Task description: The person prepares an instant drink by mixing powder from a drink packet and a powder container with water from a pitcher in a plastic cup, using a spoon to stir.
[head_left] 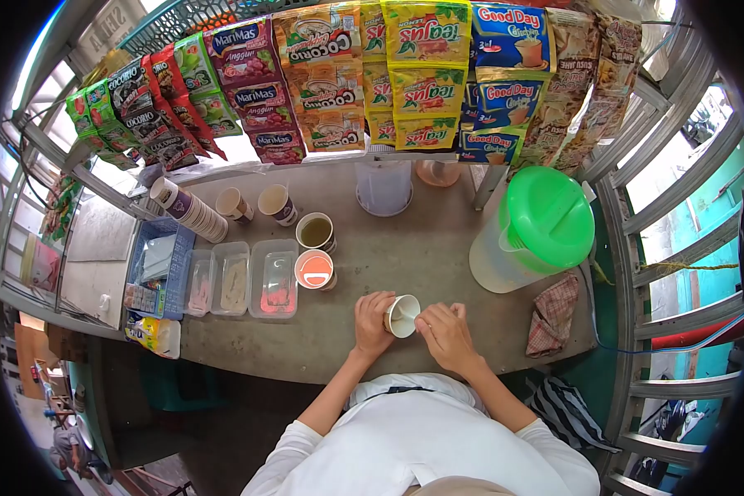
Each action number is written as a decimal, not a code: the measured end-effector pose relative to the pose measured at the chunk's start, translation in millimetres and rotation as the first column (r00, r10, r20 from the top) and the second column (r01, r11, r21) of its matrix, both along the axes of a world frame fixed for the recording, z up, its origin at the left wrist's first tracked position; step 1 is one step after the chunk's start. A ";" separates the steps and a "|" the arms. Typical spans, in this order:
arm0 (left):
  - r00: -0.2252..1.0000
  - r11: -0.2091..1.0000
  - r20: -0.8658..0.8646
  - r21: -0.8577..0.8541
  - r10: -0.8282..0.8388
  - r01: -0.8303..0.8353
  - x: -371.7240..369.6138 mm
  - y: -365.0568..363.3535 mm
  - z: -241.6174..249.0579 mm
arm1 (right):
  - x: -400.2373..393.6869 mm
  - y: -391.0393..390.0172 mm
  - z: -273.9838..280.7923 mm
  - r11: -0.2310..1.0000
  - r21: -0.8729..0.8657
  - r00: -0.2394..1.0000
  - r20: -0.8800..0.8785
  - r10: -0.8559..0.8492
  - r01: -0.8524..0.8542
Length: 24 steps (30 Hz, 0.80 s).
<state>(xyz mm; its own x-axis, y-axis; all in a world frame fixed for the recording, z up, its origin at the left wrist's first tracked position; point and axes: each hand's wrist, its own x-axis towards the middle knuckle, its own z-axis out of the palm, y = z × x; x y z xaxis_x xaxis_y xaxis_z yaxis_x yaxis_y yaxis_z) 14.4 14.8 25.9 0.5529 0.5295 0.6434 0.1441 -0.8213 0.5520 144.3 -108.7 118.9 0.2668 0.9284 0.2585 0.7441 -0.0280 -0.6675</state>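
My left hand [373, 322] is wrapped around a paper cup [402, 327] at the front edge of the table, its mouth tilted toward me. My right hand [446, 337] is closed in a pinch at the cup's right rim. A pale, thin item shows inside the cup by those fingers, too small to name. Left of the hands stands a paper cup of orange-red drink [314, 269] with a white mark on its surface. Behind it is a paper cup of yellowish-green liquid [315, 232].
Clear plastic tubs [274, 279] stand left, beside a blue basket [159, 269] and stacked paper cups [188, 210]. A pitcher with green lid [546, 223] and a folded checked cloth [552, 315] lie right. Sachet strips [426, 74] hang across the back above the table [405, 248].
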 end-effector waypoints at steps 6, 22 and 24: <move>1.000 1.000 -0.005 0.007 0.005 -0.005 -0.6 0.2 -1.7 | -0.2 -0.5 -1.4 1.000 -0.008 1.000 -0.022 0.003 -0.003; 1.000 1.000 -0.020 0.023 -0.004 0.004 -0.5 1.4 -1.1 | 1.1 -0.8 -2.1 1.000 0.021 0.998 -0.057 0.004 -0.003; 1.000 1.000 -0.017 0.014 -0.006 0.006 -0.8 0.5 0.9 | 0.4 -1.8 -1.9 1.000 0.009 0.998 -0.065 0.007 -0.006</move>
<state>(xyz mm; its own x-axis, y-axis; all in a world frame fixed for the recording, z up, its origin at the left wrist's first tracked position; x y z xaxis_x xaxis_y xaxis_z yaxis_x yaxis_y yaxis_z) 13.7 15.3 26.8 0.5666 0.5173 0.6414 0.1482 -0.8297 0.5382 144.7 -110.5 117.0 0.2774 0.9279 0.2491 0.6996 -0.0174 -0.7143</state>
